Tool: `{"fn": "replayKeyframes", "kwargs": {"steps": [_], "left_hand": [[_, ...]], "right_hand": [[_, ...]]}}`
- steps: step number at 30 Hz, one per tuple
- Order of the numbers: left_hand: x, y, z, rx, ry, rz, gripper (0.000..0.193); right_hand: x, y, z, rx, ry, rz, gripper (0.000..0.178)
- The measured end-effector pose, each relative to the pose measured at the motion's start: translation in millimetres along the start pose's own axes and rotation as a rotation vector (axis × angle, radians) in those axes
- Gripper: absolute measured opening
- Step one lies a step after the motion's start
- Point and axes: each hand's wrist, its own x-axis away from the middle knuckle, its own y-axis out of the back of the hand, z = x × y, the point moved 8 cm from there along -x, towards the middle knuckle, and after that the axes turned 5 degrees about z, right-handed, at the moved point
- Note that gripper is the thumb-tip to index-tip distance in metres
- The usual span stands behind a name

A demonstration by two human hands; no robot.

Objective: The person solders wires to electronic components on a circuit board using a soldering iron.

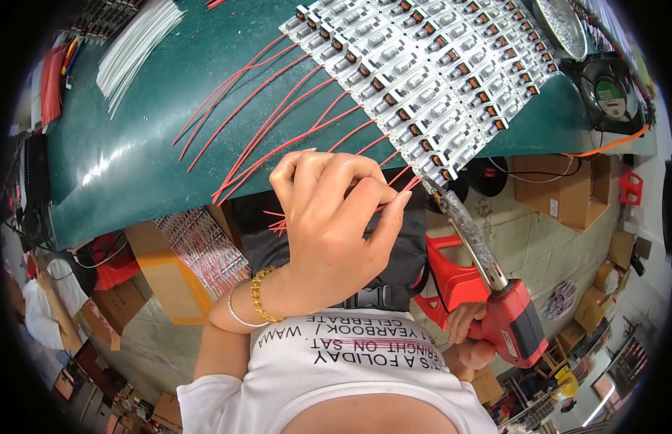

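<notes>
My left hand point(336, 224) has a narrow grip: thumb and finger pinch thin red plastic-coated wires point(410, 182) at the near corner of the sheet of white rectangular circuit boards point(423, 94). I think I pinch so close to the ends because thin wires are bendy and wiggle if held far back.

My right hand point(469, 338) has its fingers curled on the handle of the red and black soldering gun point(511, 325). Its long metal rod points up to the same corner, so the hot end, if it is hot, is out front and my skin is well back. I can't tell if the tip touches, because it is too small there.

The boards lie flat on the green table point(133, 159), close together in slanting rows, maybe so each is easy to reach. More red wires stick out from their left edge, fanned over the table, likely so they don't tangle. The bundle of thin white strips point(137, 47) lies off to the left, out of the way.
</notes>
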Motion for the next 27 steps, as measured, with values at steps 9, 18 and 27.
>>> {"fn": "replayKeyframes", "kwargs": {"steps": [9,18,27], "left_hand": [[-1,1,0,-0.018,0.008,0.009,0.015],[-1,7,-5,0.079,0.012,0.026,0.013],[0,-6,-8,0.022,0.0,0.081,0.013]], "right_hand": [[-7,1,3,-0.013,0.016,-0.055,0.086],[4,6,10,-0.027,0.029,-0.111,0.085],[11,0,15,-0.036,0.037,-0.182,0.084]]}}
